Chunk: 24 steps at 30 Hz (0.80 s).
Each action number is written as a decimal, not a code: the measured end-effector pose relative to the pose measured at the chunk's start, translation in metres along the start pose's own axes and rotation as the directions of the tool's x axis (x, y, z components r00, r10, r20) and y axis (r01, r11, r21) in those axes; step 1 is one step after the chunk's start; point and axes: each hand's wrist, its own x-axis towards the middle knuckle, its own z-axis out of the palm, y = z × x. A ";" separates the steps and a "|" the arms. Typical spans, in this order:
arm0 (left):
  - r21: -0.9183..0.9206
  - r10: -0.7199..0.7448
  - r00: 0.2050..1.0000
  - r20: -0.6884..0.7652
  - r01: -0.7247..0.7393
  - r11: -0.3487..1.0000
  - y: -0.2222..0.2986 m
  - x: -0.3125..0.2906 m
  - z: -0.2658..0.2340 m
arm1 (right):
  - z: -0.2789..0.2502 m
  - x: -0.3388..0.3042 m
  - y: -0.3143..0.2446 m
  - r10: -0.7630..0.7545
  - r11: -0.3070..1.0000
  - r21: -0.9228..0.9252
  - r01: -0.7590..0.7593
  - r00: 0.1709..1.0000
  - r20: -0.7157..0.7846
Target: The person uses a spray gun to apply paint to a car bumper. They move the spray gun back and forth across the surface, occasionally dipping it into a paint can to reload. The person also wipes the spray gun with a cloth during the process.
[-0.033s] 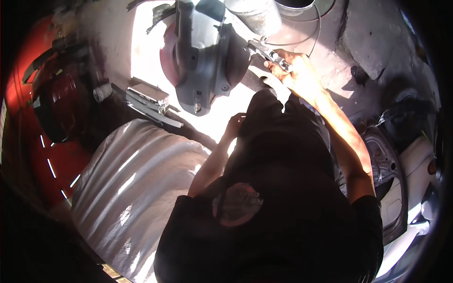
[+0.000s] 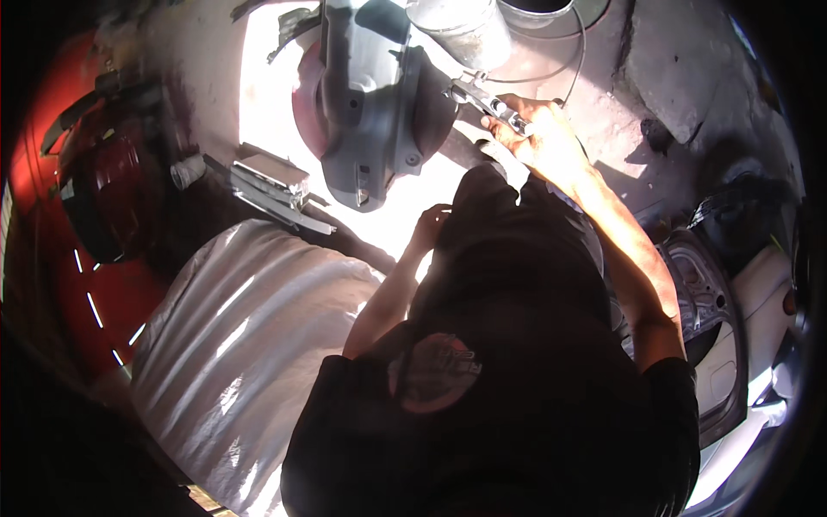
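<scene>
From where I watch through the head camera, I count one metal spray gun (image 2: pixel 482 96), and my right hand (image 2: pixel 547 142) is closed around it, out ahead of the body. Its front end points toward one grey moulded car panel (image 2: pixel 366 112); they sit very near each other, but I cannot tell whether they touch. Rounded, dark reddish shapes (image 2: pixel 431 99) show on both sides of that panel. My left hand (image 2: pixel 428 228) is in shadow beside the dark trousers (image 2: pixel 517 250), and I cannot tell whether it is open, closed or holding anything.

Beyond the gun I count two buckets: one whitish bucket (image 2: pixel 474 39) and one dark-mouthed bucket (image 2: pixel 543 16), partly cut off at the top. A thin dark hose or cable (image 2: pixel 585 52) curves between there and my right hand. Left of the panel lies one box-like piece (image 2: pixel 271 172), with one pale cylinder (image 2: pixel 187 171) just beside it. Nearer me on that side I see one bulky shape under a silvery cover (image 2: pixel 250 327), and past it one dark red rounded part (image 2: pixel 112 189). To the right stands one car door panel (image 2: pixel 719 345).
</scene>
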 end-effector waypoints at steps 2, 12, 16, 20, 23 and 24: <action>-0.012 -0.007 1.000 -0.018 0.007 1.000 -0.025 0.009 -0.010 | 0.030 -0.015 0.000 0.002 0.999 -0.033 -0.002 1.000 -0.003; -0.028 0.065 0.998 0.015 -0.065 0.998 -0.112 -0.008 -0.061 | 0.139 -0.058 0.005 0.003 0.970 -0.241 -0.025 0.996 -0.092; 0.063 0.091 0.990 0.109 -0.098 0.993 -0.172 -0.021 -0.085 | 0.129 -0.069 -0.021 -0.043 0.948 -0.319 -0.007 0.988 -0.150; 0.247 0.044 0.996 0.074 -0.061 0.967 -0.160 -0.037 -0.101 | 0.139 -0.058 -0.024 0.043 0.989 -0.126 -0.082 0.958 -0.285; 0.247 0.002 0.999 0.046 -0.013 0.969 -0.144 -0.043 -0.104 | 0.155 -0.060 -0.006 0.025 0.995 -0.090 -0.048 0.968 -0.249; 0.231 0.011 0.999 0.035 -0.019 0.973 -0.144 -0.042 -0.104 | 0.156 -0.060 -0.006 -0.012 0.995 -0.096 -0.009 0.977 -0.213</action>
